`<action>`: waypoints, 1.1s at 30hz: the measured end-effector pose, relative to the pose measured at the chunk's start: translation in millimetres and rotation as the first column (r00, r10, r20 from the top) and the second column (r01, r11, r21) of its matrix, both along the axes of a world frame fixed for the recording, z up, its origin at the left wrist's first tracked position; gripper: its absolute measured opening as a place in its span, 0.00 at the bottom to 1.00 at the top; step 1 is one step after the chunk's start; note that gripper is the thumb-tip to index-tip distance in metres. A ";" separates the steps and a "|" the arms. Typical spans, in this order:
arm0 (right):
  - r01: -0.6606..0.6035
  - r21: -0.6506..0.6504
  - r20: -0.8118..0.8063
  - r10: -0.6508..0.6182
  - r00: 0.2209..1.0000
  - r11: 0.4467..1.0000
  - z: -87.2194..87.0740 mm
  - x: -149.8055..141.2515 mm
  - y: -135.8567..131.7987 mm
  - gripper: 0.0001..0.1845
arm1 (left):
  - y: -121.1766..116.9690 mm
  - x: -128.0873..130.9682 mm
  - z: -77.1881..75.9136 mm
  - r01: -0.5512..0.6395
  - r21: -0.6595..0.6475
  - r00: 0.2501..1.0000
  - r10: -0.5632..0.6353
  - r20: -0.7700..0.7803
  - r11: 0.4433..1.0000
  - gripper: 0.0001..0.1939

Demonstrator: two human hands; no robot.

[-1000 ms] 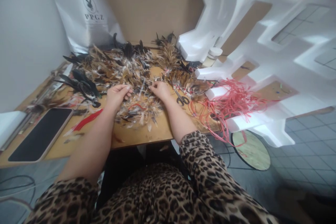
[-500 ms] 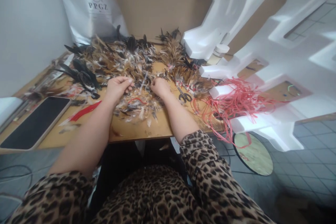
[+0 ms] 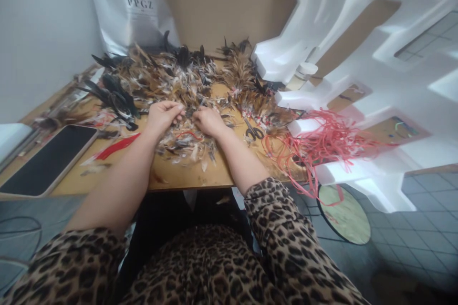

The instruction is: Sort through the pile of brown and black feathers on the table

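Note:
My left hand (image 3: 164, 116) is closed in a pinch over the feathers in the middle of the table; what lies between thumb and forefinger is too small to make out. Close to its right, my right hand (image 3: 209, 121) is closed too, its fingertips turned toward the left hand and what they hold hidden. A low heap of loose brown and white feathers (image 3: 189, 150) lies just below both hands, with a thin red strip (image 3: 188, 134) on it. Beyond them spreads a bigger pile of brown feathers (image 3: 150, 74).
Black scissors (image 3: 254, 131) lie right of my right hand, near brown feather bunches (image 3: 272, 109). Tangled red ribbon (image 3: 329, 140) hangs over white foam packaging (image 3: 343, 171). Left are dark feathers (image 3: 116, 100), a red piece (image 3: 118, 145) and a phone (image 3: 50, 159). A round stool (image 3: 343, 212) stands below.
My right hand has moved left, closer to my left hand. The pale strip seen between the hands before is now mostly hidden. The view has shifted slightly.

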State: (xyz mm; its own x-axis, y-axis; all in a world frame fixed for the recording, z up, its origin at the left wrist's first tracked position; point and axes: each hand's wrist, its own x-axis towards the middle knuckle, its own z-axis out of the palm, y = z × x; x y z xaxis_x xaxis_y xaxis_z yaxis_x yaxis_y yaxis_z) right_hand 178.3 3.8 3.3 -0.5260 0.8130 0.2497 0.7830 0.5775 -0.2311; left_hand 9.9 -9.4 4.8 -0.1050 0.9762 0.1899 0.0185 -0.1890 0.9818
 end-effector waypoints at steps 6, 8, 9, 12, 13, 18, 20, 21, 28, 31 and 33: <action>0.057 -0.062 -0.530 -0.081 0.844 0.996 -0.2 5.3 14.9 0.11 | 2.4 -0.2 -0.8 -0.048 -0.015 0.999 0.048 -0.006 0.999 0.07; 0.040 -0.123 -0.619 -0.108 0.778 0.992 2.9 7.8 15.9 0.13 | 3.8 -0.6 -2.0 -0.057 -0.018 0.998 0.057 0.008 0.998 0.08; 0.025 -0.142 -0.619 -0.109 0.778 0.989 4.6 8.7 15.0 0.13 | 4.3 -0.7 -2.5 -0.056 -0.019 0.998 0.056 0.015 0.998 0.08; -0.045 -0.128 -0.478 -0.022 0.878 0.991 7.8 9.1 8.2 0.13 | 4.6 -0.6 -2.7 -0.056 -0.025 0.998 0.057 0.024 0.998 0.08; -0.082 -0.117 -0.403 0.028 0.915 0.990 8.2 8.4 5.3 0.14 | 4.4 -0.5 -2.5 -0.058 -0.026 0.998 0.059 0.025 0.998 0.08; -0.162 -0.092 -0.091 0.153 0.984 0.983 8.8 2.8 -5.5 0.14 | 3.3 -0.1 -1.5 -0.054 -0.017 0.998 0.054 0.017 0.998 0.07; -0.142 -0.083 -0.051 0.138 0.989 0.986 9.0 1.7 -6.3 0.11 | 3.3 -0.3 -1.9 -0.046 -0.007 0.999 0.046 0.011 0.999 0.07; -0.137 -0.080 -0.060 0.132 0.989 0.987 9.0 1.5 -5.9 0.10 | 3.4 -0.5 -2.3 -0.042 -0.002 0.999 0.042 0.008 0.999 0.07; -0.098 -0.090 -0.540 0.035 0.841 0.991 9.4 1.9 4.8 0.08 | 2.7 0.0 -1.2 -0.050 -0.005 0.999 0.050 -0.007 0.999 0.08; -0.147 -0.251 -0.761 -0.101 0.640 0.957 12.9 2.6 7.5 0.10 | 1.2 0.9 0.6 -0.047 -0.028 0.999 0.048 0.013 0.998 0.09; -0.248 -0.332 -0.860 -0.185 0.475 0.910 16.2 3.8 7.3 0.12 | 0.2 1.1 1.7 -0.021 -0.029 0.999 0.022 0.049 0.999 0.09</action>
State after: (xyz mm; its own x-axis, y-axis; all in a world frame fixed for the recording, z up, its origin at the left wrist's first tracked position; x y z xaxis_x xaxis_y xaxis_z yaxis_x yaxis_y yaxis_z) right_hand 182.1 11.1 19.5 -0.2407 0.9297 0.2787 0.0335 0.2949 -0.9549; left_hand 11.0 -9.2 6.5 -0.1347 0.9786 0.1557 -0.0267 -0.1606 0.9867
